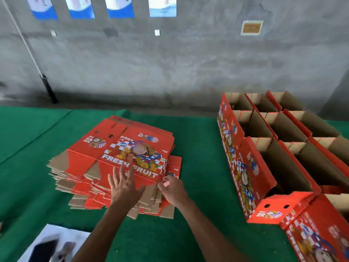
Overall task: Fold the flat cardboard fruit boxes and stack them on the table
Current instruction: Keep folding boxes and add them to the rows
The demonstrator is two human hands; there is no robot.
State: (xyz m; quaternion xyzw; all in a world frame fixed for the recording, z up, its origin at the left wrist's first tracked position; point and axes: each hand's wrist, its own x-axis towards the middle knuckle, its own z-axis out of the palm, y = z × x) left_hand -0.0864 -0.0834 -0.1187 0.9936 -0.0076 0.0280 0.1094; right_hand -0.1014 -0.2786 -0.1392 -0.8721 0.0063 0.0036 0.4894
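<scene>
A pile of flat red "FRESH FRUIT" cardboard boxes [120, 159] lies on the green table [198, 148], left of centre. My left hand [123, 188] rests with spread, straight fingers on the near edge of the top sheet. My right hand [172, 190] has its fingers curled and pinches the near right corner of the top flat box. Several folded, open-topped red boxes [279, 148] stand in rows on the right side of the table.
A grey concrete wall with blue-and-white posters [162, 6] rises behind the table. A dark pole [48, 87] leans at the back left. A white sheet with a dark object [49, 246] lies at the near left edge.
</scene>
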